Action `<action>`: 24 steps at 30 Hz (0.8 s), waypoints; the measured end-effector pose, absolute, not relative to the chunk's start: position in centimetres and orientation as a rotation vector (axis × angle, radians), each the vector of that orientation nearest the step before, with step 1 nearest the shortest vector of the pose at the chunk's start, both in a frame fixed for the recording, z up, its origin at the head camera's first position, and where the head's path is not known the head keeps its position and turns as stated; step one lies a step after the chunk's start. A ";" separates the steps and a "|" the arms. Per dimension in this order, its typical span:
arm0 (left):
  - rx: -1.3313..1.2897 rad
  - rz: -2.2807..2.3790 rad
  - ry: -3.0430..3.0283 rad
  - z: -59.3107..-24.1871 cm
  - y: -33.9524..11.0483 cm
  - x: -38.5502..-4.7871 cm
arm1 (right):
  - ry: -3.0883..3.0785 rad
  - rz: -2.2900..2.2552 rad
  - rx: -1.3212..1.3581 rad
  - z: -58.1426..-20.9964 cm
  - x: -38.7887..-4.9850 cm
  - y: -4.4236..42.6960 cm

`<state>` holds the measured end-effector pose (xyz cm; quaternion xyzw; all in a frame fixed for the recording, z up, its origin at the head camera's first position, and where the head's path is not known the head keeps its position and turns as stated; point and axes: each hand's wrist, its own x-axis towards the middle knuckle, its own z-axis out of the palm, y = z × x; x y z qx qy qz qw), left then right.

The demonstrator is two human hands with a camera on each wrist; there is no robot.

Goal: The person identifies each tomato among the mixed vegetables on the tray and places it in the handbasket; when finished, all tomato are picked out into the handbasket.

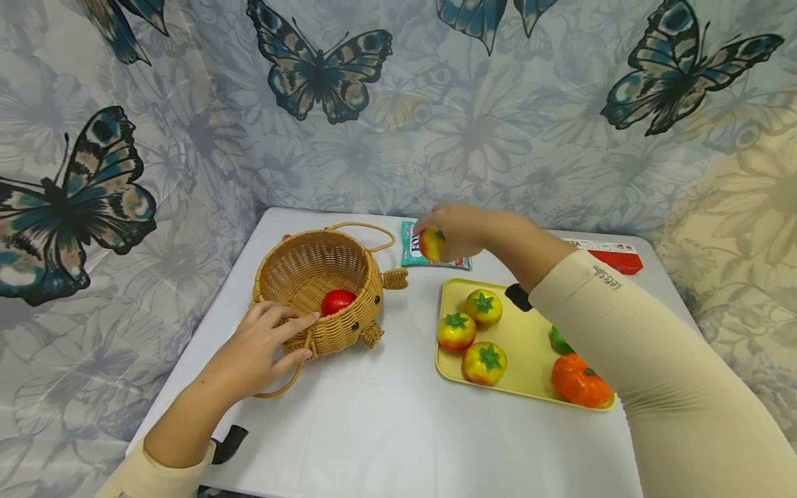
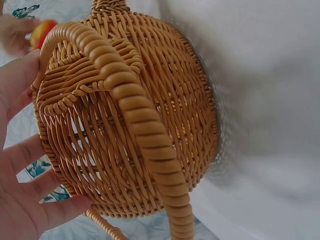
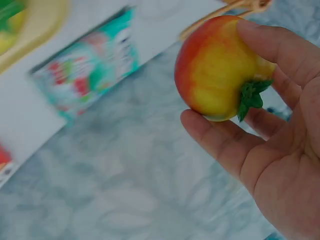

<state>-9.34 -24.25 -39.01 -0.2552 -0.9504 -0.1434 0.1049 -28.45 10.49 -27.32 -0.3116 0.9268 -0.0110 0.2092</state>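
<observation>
My left hand [image 1: 264, 346] holds the near rim of a wicker basket [image 1: 339, 335] that has black eyes and looped handles. In the left wrist view, its fingers [image 2: 35, 187] spread along the rim, some partly hidden by the wicker. A shiny red, round thing [image 1: 338, 301] lies inside the basket. My right hand [image 1: 461, 232] is raised above the back of the table. Between its thumb and fingers it holds a yellow-and-red toy fruit [image 3: 215, 70] with a green leafy top. Several similar fruits [image 1: 483, 308] lie on a yellow tray [image 1: 523, 339].
An orange pumpkin-shaped thing [image 1: 580, 380] and a green one [image 1: 559, 340], partly behind the right sleeve, are also on the tray. A teal packet [image 1: 414, 252] lies behind it. At the back right is a red-and-white box [image 1: 623, 259]. Patterned cloth hangs around the white table [image 1: 386, 429].
</observation>
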 end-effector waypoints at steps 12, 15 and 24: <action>-0.736 -0.412 -2.807 -39.2 -24.3 -9.3 | 2.497 0.028 -1.170 -25.8 -27.2 1.0; -0.735 -0.418 -2.809 -39.1 -24.3 -9.3 | 2.461 0.002 -1.230 -26.6 -26.9 -0.7; -0.729 -0.443 -2.810 -39.0 -24.1 -9.3 | 2.371 0.095 -1.246 -30.5 -26.3 -4.8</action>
